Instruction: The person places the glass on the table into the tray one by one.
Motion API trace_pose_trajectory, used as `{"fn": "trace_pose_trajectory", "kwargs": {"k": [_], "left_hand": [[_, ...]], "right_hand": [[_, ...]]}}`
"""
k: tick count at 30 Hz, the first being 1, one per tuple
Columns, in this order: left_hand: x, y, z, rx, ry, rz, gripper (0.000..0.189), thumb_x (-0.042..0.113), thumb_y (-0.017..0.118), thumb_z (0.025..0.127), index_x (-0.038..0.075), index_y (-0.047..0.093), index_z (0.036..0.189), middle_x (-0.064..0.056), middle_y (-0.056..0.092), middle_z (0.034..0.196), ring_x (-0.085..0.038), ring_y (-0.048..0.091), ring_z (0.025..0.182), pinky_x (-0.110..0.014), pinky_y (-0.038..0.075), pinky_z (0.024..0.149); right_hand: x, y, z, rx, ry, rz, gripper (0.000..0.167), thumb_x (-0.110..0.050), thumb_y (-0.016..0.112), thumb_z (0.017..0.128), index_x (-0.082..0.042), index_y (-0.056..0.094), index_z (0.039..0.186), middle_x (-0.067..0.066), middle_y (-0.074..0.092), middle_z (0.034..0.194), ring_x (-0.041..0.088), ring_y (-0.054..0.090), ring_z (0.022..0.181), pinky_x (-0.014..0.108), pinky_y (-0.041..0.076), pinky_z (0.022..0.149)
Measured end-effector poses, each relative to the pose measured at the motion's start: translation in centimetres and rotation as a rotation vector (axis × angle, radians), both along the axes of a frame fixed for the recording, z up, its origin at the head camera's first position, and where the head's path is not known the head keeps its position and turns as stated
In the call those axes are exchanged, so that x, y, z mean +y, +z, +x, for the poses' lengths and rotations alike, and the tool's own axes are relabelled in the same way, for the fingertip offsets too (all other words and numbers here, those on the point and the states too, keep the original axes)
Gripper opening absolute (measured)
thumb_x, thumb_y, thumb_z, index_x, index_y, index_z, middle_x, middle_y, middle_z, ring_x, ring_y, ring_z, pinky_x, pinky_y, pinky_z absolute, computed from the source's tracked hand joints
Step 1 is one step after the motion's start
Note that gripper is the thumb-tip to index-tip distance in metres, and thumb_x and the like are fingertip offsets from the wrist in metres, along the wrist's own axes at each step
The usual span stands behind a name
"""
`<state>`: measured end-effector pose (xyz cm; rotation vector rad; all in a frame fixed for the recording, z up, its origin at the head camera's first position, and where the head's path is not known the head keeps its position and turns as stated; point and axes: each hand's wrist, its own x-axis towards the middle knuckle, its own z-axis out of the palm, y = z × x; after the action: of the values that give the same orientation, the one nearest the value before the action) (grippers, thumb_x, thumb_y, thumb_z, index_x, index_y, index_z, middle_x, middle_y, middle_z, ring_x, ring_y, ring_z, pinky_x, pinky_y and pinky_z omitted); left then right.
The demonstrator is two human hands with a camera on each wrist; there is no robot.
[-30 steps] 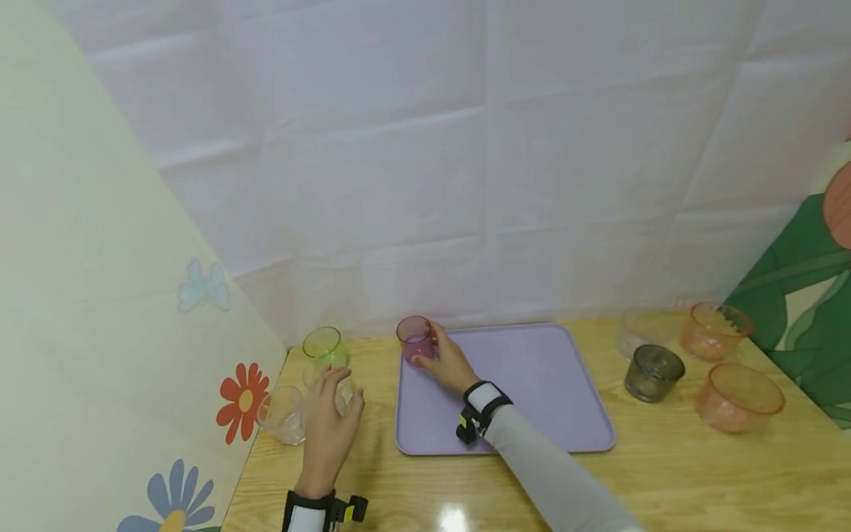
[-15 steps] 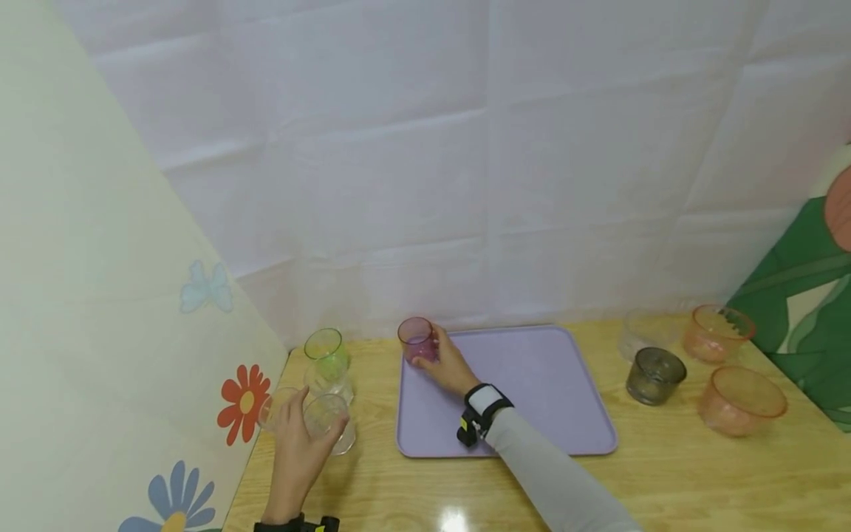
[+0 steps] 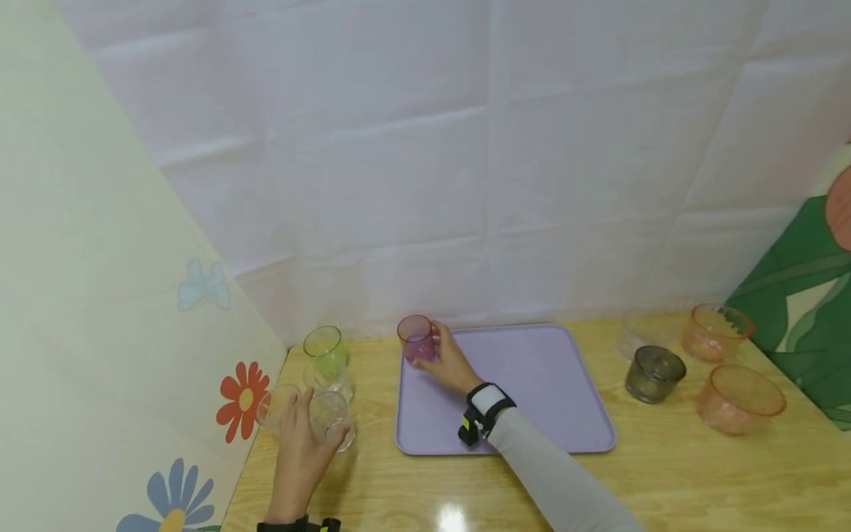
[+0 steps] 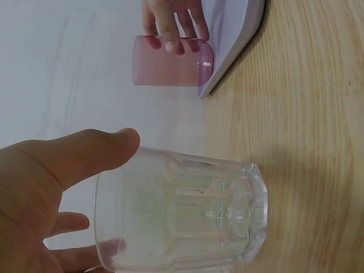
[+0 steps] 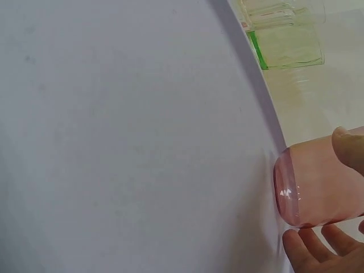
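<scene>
One clear glass: gripped, left hand | one pink glass: held, right hand, tray corner

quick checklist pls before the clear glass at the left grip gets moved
1. Right grip holding the pink glass: ok, thumb and fingers are round it.
2. Pink glass seated fully inside the rim of the tray: cannot tell, it is at the far left corner.
3. Left grip placed at the clear glass: ok, thumb on one side, fingers on the other.
4. Left grip firm on that glass: cannot tell, contact is unclear.
5. Space around that glass: not ok, a second clear glass and a third clear glass stand close by.
6. Bare room on the tray: ok, right of the pink glass.
</scene>
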<state>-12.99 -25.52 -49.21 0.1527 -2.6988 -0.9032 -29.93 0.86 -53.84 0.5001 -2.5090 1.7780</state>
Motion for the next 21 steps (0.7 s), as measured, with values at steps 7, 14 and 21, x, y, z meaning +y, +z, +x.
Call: {"fn": "trace_pose_trajectory", "kwargs": {"k": [7,14,21], "left_hand": [[0.1,-0.2,-0.1,0.010,0.022,-0.038,0.086,0.022,0.091,0.085,-0.007,0.045,0.153,-0.041,0.042,0.157,-0.056,0.031,0.152,-0.076,0.043,0.111],[0.3,-0.3,-0.1,0.107,0.026,-0.027,0.086,0.018,0.096,0.077,-0.007,0.051,0.146,-0.040,0.048,0.150,-0.057,0.035,0.148,-0.078,0.042,0.109],[0.8,-0.2,-0.1,0.216,0.049,-0.050,0.082,0.013,0.099,0.072,-0.006,0.055,0.138,-0.036,0.056,0.136,-0.054,0.051,0.133,-0.073,0.050,0.104]], "right_hand": [[0.0,-0.3,0.2,0.016,0.000,0.016,0.090,-0.003,0.084,0.087,0.008,0.030,0.158,0.036,0.047,0.153,0.051,0.053,0.139,0.059,0.048,0.117],[0.6,0.0,1.1,0.092,-0.079,0.106,0.088,-0.004,0.085,0.083,0.009,0.036,0.155,0.031,0.053,0.150,0.048,0.056,0.134,0.060,0.050,0.113],[1.0,0.6,2.0,0.109,-0.207,0.100,0.073,-0.006,0.081,0.084,0.008,0.047,0.146,0.025,0.064,0.134,0.040,0.066,0.113,0.052,0.056,0.098]]}}
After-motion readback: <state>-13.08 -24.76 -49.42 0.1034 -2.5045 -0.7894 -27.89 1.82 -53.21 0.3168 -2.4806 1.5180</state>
